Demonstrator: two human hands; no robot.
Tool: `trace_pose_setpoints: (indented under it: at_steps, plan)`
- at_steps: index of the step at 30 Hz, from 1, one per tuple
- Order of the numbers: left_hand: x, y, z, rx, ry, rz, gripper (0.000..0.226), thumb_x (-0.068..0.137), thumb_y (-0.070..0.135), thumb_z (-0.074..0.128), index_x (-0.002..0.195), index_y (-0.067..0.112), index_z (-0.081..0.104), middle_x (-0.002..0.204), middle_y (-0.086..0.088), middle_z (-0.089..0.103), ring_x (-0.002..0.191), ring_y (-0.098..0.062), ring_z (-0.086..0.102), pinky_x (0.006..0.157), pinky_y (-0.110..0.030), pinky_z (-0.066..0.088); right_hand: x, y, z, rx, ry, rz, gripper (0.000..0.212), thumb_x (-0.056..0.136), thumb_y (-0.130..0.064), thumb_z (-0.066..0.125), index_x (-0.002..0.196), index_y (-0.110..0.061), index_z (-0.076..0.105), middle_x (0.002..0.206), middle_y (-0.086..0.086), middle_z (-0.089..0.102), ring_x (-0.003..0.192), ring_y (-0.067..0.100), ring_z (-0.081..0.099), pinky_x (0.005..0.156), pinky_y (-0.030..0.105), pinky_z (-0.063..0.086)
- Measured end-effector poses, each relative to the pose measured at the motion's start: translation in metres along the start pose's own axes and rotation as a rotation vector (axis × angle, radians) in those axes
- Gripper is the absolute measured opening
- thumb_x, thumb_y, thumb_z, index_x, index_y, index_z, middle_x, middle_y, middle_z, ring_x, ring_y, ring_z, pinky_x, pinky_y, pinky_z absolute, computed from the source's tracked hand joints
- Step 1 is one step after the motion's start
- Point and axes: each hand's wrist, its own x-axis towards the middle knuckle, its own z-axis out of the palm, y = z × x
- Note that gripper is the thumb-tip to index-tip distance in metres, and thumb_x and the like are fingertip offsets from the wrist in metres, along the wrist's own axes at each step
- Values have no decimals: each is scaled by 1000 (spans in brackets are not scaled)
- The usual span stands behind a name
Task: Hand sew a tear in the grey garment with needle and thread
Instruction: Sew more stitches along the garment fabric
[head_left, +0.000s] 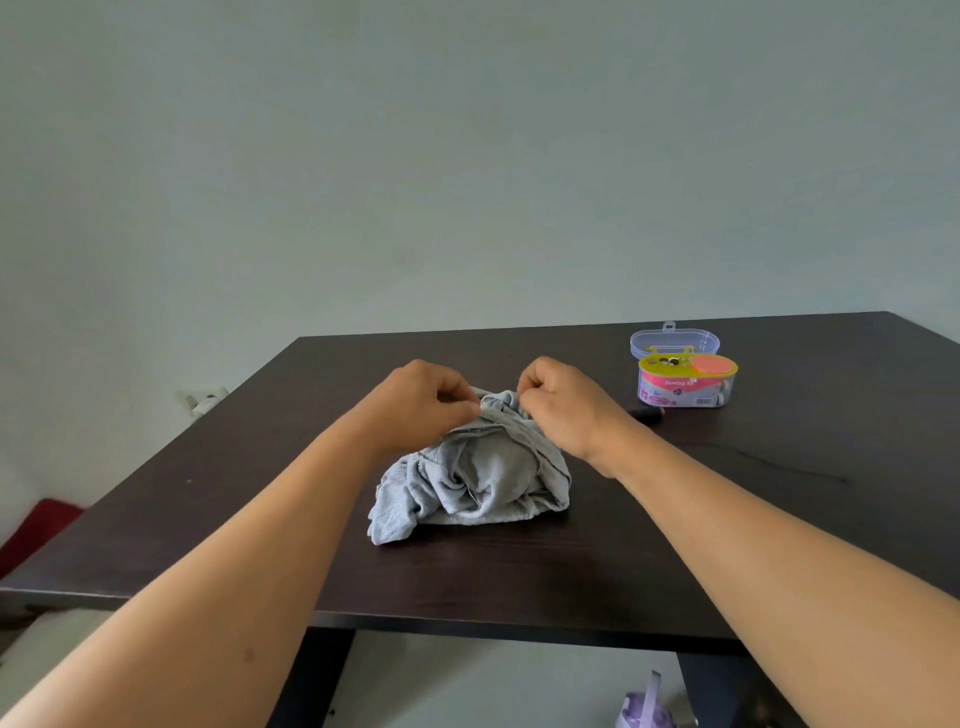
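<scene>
Both hands, left hand (423, 402) and right hand (563, 405), pinch the top edge of the crumpled grey garment (475, 480) on the dark table (571, 571); an open sewing kit (685, 384) sits nearby.

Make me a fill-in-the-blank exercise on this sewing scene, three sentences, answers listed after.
1. Both hands, the left hand and the right hand, pinch the top of the ____ garment.
2. The sewing kit box stands on the table with its clear lid ____.
3. The box stands to the ____ of the garment.

Missing words: grey; open; right
</scene>
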Motion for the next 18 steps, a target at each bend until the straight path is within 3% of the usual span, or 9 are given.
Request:
trace_pose_setpoints:
  at_steps: [3,5,8,9,11,13,15,18]
  plan:
    - [-11,-6,-2,63,-43,-38,8,88,35,71,91,30,76,82,10,74,82,-7,69,77,-28,56,-4,-2,7,-70,-18,-39,3,86,-23,62,84,-24,64,70,-11,59,65,5,54,59,24,41]
    - [-15,-8,-2,88,-63,-43,10,89,32,69,95,28,77,81,7,74,80,-8,69,74,-27,56,-4,-3,9,-106,-43,-68,5,83,-31,72,84,-28,68,76,-12,63,72,4,60,65,25,48]
    - [-19,-10,-2,134,-77,-48,12,89,28,68,98,29,76,79,13,70,71,-1,64,61,-17,45,-4,-5,12,-248,-75,-116,11,86,-33,70,97,-29,72,68,-9,62,60,9,57,62,26,46]
    - [-18,-11,-1,149,-78,-50,13,88,28,69,99,29,75,79,14,68,71,0,62,60,-16,43,-3,-5,13,-288,-70,-127,15,88,-32,68,102,-28,73,74,-7,66,64,10,60,64,27,48]
    - [-17,-12,0,179,-69,-48,14,88,28,69,100,28,75,84,15,68,77,-1,63,63,-17,45,-1,-5,14,-333,-59,-136,18,90,-29,65,106,-27,73,85,-7,70,75,13,65,72,29,52]
    - [-15,-12,1,198,-57,-45,10,88,28,69,97,28,75,87,13,69,82,-6,64,67,-19,48,0,-7,15,-369,-70,-134,17,91,-25,62,103,-26,74,76,-12,64,68,10,61,68,28,49]
    - [-11,-13,2,143,-38,-48,5,88,28,69,88,28,74,81,10,70,77,-8,65,67,-22,51,4,-8,15,-359,-72,-117,17,91,-22,60,96,-26,75,76,-11,66,69,12,63,67,29,52]
    - [-5,-14,-1,-136,7,-77,10,86,31,69,80,24,73,76,2,71,69,-9,62,71,-30,54,11,-9,11,-186,-27,-48,15,88,-20,61,84,-25,75,78,-6,72,75,14,68,70,31,56]
